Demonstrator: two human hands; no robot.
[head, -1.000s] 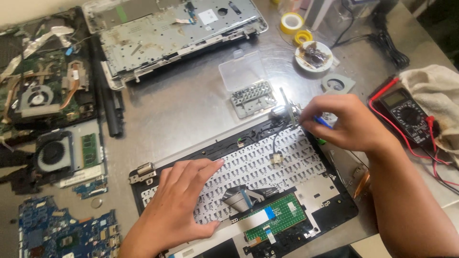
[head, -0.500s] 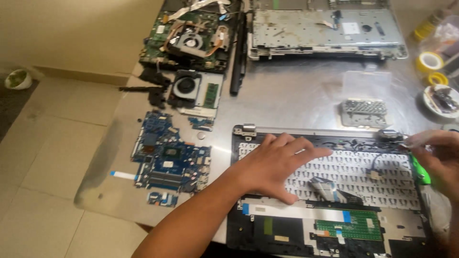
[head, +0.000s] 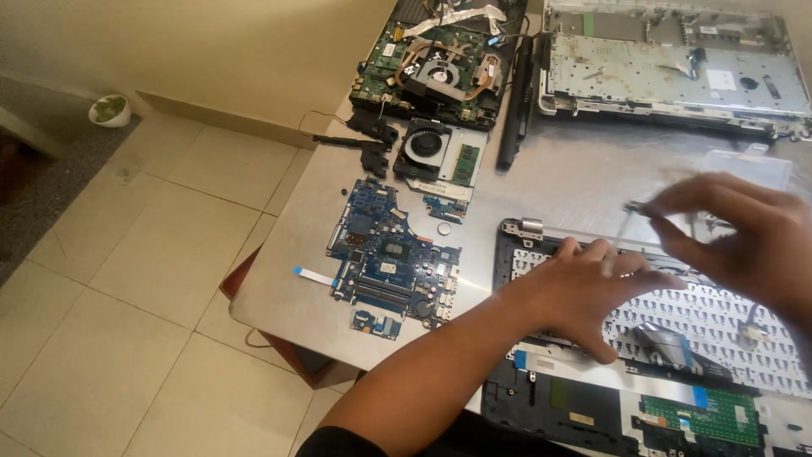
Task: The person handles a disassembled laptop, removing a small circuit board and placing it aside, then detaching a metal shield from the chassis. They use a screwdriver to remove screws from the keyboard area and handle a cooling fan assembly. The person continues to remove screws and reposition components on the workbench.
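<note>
An opened black laptop top case (head: 514,245) lies upside down in front of me, showing the white back of its keyboard and a green touchpad board (head: 702,415). My left hand (head: 584,288) rests flat on the keyboard back with fingers spread and holds nothing. My right hand (head: 744,233) hovers just above the case's far edge, blurred by motion. Its fingertips pinch a thin tool (head: 630,211) whose shaft points down toward my left hand. What kind of tool it is cannot be made out.
A blue motherboard (head: 389,262) lies left of the case near the metal table's edge. Behind it lie a fan module (head: 423,144), a green board with a cooler (head: 431,72), a black bar (head: 514,101), a silver laptop chassis (head: 668,68) and a clear box (head: 753,165).
My view has swung left, bringing the tiled floor and table edge into sight. My right hand has lifted from the case's right side and moved left. My left hand stays on the keyboard.
</note>
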